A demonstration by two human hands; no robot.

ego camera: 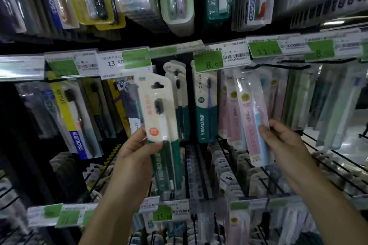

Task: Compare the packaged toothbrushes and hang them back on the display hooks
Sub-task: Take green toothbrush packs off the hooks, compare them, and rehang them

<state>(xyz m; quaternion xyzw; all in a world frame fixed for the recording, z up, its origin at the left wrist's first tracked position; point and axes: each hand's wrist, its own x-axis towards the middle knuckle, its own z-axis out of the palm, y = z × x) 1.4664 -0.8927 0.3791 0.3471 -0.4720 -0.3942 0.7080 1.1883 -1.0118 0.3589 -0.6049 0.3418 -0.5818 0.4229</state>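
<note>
Two toothbrush packs are being held up side by side before a crowded store display. The cream-and-green pack (159, 125) is being gripped at mid-height by the left hand (137, 149), the thumb pressed across its front and the fingers hidden behind it; the pack is being kept upright, tilted slightly left, its hang hole clear at the top. The pink pack (252, 117), with a blue brush inside, is being pinched along its right edge by the right hand (282, 141), thumb in front and fingers curled behind, its top leaning left.

Little open room is being left around either pack. Hanging rows of packs are crowding in just behind both, and a band of price tags (211, 61) is running close above their tops. A black hook (278, 65) is projecting toward the camera just above and right of the pink pack, whose top is ending just below the tags. Between the two held packs, green packs (205, 109) are hanging on their own hooks. Below the hands, wire racks (328, 165) are sloping down toward a lower row of tags (163, 213), with more stock being displayed beneath.
</note>
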